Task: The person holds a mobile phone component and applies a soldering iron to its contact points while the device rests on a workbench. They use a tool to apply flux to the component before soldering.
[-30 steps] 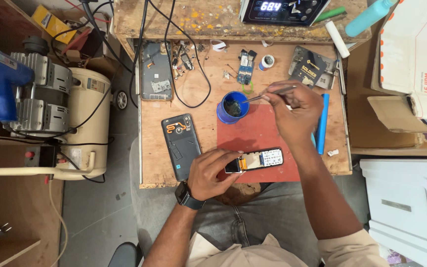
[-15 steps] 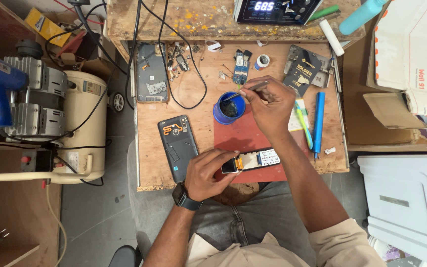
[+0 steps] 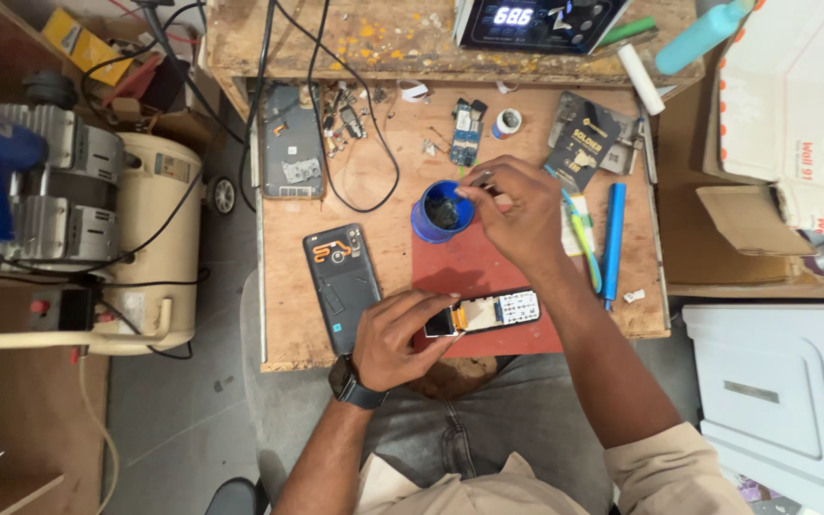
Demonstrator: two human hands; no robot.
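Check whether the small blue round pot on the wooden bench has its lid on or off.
Off. The small blue round pot shows an open mouth with dark contents, and the right hand holds a thin tool at its rim.

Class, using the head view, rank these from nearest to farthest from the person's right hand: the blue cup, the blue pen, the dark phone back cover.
Measured from the right hand:
1. Blue cup, touching, to its left.
2. Blue pen, to its right.
3. Dark phone back cover, far left.

The left hand [image 3: 401, 334] is curled palm down, fingers pinched together, its forearm bare and angled in from below. The right hand [image 3: 515, 212] reaches farther forward, fingertips pinched, its arm extended, sleeve rolled above the elbow.
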